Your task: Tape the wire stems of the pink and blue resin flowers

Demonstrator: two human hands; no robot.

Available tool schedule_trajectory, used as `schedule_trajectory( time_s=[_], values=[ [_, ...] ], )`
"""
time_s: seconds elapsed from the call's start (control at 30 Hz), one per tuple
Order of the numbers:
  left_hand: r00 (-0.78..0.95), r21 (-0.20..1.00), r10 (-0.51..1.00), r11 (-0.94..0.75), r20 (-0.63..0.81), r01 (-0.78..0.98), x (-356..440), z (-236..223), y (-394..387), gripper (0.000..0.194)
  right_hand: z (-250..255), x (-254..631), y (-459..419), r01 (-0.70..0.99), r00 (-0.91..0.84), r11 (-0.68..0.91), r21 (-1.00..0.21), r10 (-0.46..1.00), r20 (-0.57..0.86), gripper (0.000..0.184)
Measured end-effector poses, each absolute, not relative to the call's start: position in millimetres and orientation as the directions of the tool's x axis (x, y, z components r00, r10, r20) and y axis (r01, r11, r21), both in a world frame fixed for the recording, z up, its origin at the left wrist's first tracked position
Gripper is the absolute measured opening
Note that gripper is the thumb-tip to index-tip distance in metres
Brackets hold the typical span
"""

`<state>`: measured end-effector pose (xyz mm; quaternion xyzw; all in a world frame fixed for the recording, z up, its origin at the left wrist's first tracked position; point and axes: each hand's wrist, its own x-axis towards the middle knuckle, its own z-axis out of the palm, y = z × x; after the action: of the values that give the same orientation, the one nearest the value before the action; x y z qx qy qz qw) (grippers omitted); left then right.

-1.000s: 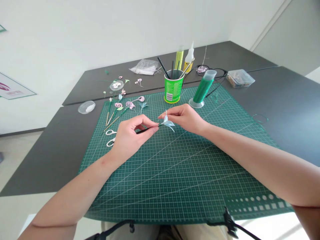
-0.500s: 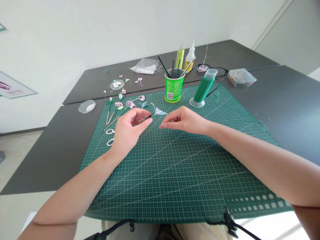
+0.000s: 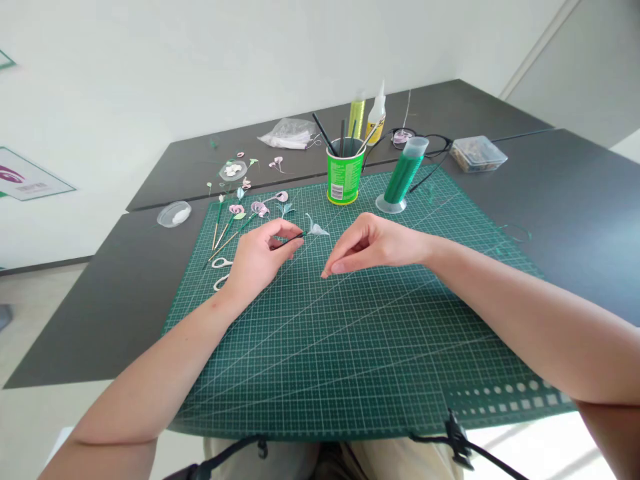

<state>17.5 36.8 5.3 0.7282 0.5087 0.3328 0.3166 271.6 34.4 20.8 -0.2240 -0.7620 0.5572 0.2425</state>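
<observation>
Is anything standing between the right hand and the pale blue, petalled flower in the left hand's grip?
Nothing visible does. A gap over the green, gridded cutting mat separates the right hand from the pale blue, petalled flower; the bright green, round cup stands farther back.

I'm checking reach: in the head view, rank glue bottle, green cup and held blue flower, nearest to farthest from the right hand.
1. Blue flower, left of the right hand
2. Green cup, beyond the hand
3. Glue bottle, behind the cup
</observation>
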Motion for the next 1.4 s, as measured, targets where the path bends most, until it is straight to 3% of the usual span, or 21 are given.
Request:
schedule_trajectory(
  time_s=[0.13, 0.37, 0.77, 1.0, 1.23, 1.4],
  values=[
    [0.361, 0.782, 0.926, -0.303, 0.108, 0.544, 19.2, 5.4, 32.9, 0.013, 24.0, 270.4, 30.0, -0.048, -0.744, 0.236, -0.971, 0.639, 0.192, 0.018],
    [0.537, 0.732, 0.843, -0.374, 0.014, 0.569, 23.5, 3.4, 22.9, 0.007, 20.5, 262.5, 27.7, -0.199, -0.455, 0.142, -0.970, 0.863, 0.220, 0.013],
    [0.589, 0.700, 0.802, -0.476, 0.096, 0.533, 26.6, 6.8, 11.9, 0.010, 5.1, 254.5, 33.6, -0.110, -0.116, 0.115, -0.987, 0.985, 0.128, 0.017],
    [0.574, 0.682, 0.812, -0.478, 0.105, 0.553, 26.1, 8.2, 10.0, 0.009, 0.9, 254.8, 37.3, -0.081, -0.068, 0.120, -0.989, 0.990, 0.125, 0.017],
    [0.562, 0.756, 0.827, -0.390, 0.036, 0.525, 27.6, 7.5, 11.2, 0.005, 15.3, 261.6, 32.4, -0.047, -0.200, 0.380, -0.924, 0.902, 0.382, 0.012],
    [0.569, 0.795, 0.822, -0.344, -0.001, 0.499, 27.4, 5.8, 10.1, 0.004, 14.5, 263.0, 35.4, -0.029, -0.212, 0.391, -0.920, 0.897, 0.388, 0.011]
  ],
)
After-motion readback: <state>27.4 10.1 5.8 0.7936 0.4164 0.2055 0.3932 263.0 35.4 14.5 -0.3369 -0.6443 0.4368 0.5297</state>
